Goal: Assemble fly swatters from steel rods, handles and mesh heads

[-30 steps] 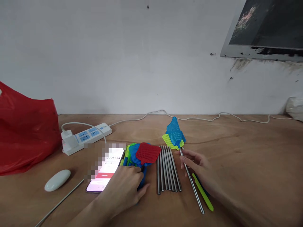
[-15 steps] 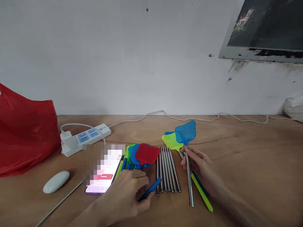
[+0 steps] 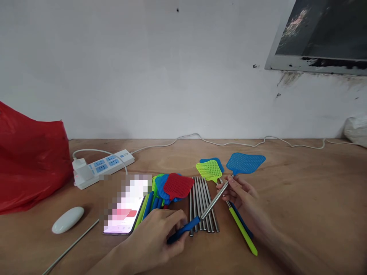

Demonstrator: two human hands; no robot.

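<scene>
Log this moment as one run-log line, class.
left hand: grips blue handle | right hand: holds blue fly swatter by its rod | rod tip at handle end | nearby: loose steel rods on wooden table

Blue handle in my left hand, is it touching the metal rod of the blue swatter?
Touching. The head view shows the lower end of the metal rod meeting the tip of the blue handle, with no gap between them.

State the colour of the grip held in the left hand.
Blue: the grip in the left hand, shown best in the head view.
</scene>
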